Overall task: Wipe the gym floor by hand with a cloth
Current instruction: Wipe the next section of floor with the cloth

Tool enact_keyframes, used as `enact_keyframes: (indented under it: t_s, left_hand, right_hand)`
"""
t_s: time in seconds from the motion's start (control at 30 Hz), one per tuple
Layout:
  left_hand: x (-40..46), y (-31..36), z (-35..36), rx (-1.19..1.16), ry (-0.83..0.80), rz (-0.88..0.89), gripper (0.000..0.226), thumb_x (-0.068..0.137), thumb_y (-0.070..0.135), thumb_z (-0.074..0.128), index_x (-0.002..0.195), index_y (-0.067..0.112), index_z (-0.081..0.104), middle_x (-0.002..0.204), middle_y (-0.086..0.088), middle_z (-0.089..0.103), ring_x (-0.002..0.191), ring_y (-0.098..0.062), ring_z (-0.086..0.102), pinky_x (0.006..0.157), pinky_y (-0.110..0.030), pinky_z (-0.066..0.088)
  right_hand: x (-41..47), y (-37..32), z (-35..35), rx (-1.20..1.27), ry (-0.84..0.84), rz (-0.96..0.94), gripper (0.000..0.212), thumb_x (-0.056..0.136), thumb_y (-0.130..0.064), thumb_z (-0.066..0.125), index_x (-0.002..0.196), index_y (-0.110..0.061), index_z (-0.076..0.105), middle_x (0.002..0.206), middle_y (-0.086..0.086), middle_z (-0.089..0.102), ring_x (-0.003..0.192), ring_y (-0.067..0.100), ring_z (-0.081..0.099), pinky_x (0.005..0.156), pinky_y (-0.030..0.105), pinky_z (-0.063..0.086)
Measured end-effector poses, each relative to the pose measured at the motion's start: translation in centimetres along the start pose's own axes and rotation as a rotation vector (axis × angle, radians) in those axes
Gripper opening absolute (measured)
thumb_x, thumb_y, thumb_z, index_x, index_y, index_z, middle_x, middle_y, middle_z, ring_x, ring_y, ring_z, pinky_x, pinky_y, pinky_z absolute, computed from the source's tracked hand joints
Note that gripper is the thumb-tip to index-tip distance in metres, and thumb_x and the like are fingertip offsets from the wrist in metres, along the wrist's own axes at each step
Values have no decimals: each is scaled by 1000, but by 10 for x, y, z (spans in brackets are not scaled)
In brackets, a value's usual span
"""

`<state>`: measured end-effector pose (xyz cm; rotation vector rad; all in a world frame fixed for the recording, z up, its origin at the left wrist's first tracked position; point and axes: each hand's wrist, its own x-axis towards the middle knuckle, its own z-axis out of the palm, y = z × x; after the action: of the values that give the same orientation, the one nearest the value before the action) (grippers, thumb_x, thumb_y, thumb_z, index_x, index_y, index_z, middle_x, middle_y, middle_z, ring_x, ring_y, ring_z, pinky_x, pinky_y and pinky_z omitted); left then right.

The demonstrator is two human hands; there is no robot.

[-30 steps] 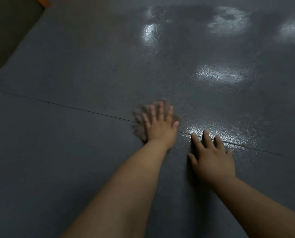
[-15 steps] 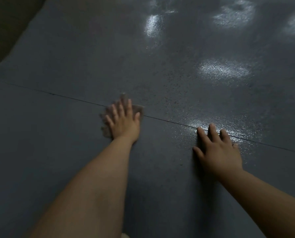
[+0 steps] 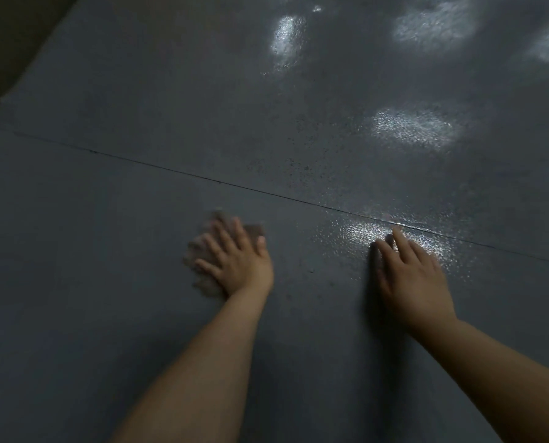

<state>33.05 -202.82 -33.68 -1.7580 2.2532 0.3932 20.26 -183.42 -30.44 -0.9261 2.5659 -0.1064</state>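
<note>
Cloth [image 3: 203, 255] is being pressed flat to the gym floor [image 3: 107, 219] under the spread left hand [image 3: 235, 263]; right hand [image 3: 410, 276] is being braced flat, empty. Wet sheen nearby: bracing palm risks being slid out.

cloth [image 3: 203, 251] mostly hidden under left hand [image 3: 235, 263] (edges motion-blurred), both forearms cut off

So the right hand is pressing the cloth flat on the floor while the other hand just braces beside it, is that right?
Not quite. In the head view it is the left hand that presses the cloth flat on the floor; the right hand is the bare one bracing beside it.
</note>
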Motion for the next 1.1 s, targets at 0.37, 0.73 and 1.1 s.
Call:
enact_keyframes:
  t_s: [0.37,0.73,1.1]
  left_hand:
    - [-81,43,29,352,-93,877,62,90,54,22,148,34,23,158,0,15,145,-30,16,108,-60,-1]
    - [-35,-55,9,-111,77,-101,70,99,47,29,152,18,-7,160,-9,4,147,-25,-6,115,-54,-2]
    - [-149,6,65,89,-28,322,70,83,57,28,142,20,33,141,-14,48,134,-36,34,106,-60,15]
  right_hand:
    - [-32,1,14,-2,-82,142,53,98,-38,30,149,-26,22,159,7,13,144,31,13,113,48,19]
    - [-38,10,6,3,-144,76,57,100,-41,27,152,-27,8,160,2,0,147,22,2,117,43,10]
    - [-60,18,16,-13,-97,52,54,99,-38,32,150,-23,23,159,6,11,146,28,8,116,47,5]
